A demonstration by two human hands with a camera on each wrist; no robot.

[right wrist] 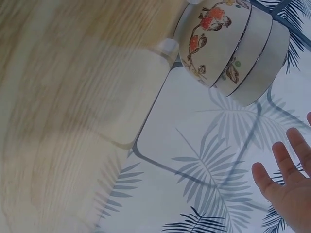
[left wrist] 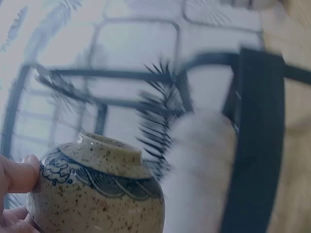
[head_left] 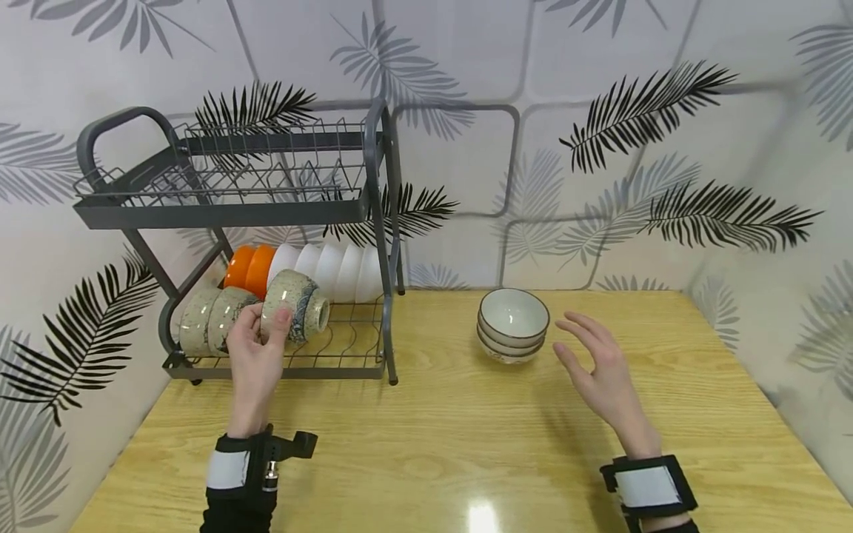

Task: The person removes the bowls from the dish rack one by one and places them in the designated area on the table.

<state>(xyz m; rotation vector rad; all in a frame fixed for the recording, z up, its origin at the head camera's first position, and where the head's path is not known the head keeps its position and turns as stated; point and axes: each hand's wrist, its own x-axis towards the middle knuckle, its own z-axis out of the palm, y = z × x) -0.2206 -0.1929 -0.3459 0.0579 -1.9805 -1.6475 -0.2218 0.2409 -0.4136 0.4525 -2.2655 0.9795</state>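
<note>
My left hand (head_left: 256,363) pinches a speckled beige bowl (head_left: 286,303) with a blue band, tilted on its side, at the lower shelf of the rack. In the left wrist view the thumb lies against the side of this bowl (left wrist: 97,189). Two similar speckled bowls (head_left: 206,322) stand on edge just left of it. My right hand (head_left: 603,370) hovers over the table with fingers spread, right of a stack of white bowls (head_left: 513,314) with dark rims. The right wrist view shows floral patterns on the stacked bowls (right wrist: 214,39), apart from the hand (right wrist: 291,189).
A dark two-tier rack (head_left: 280,215) stands at the left against the patterned wall. Its upper basket holds nothing visible. Orange bowls (head_left: 249,268) and several white bowls (head_left: 329,270) line the back of the lower shelf. The wooden table (head_left: 426,444) extends in front.
</note>
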